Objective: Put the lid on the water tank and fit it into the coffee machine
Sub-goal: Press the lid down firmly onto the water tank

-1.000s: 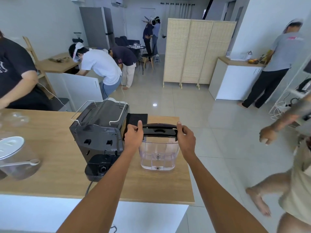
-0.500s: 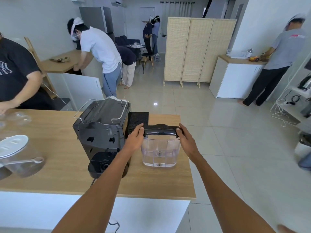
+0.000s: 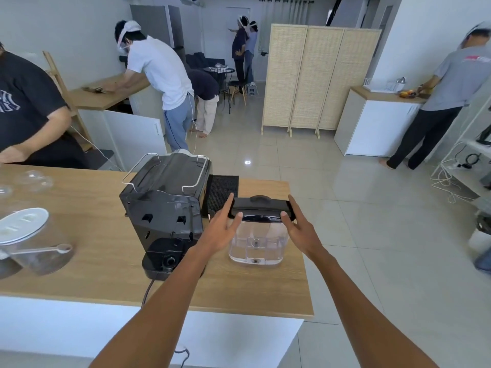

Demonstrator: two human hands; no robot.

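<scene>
Head view: we see clear plastic water tank [image 3: 257, 241] upright on wooden counter [image 3: 87, 208], just right of black coffee machine [image 3: 164, 197]. Black plastic lid [image 3: 261, 207] sits on tank rim. Left hand [image 3: 221, 229] and right hand [image 3: 299, 225] flank lid, fingers spread, tips touching lid ends. We judge lidding about done; fitting tank into machine remains.

We reach both bare forearms forward toward twelve o'clock, converging slightly. Our left hand [image 3: 221, 228] and right hand [image 3: 301, 227] face each other, palms inward (fingers spread and loosely extended, thumbs nearest us), wrists straight and roughly level.
</scene>
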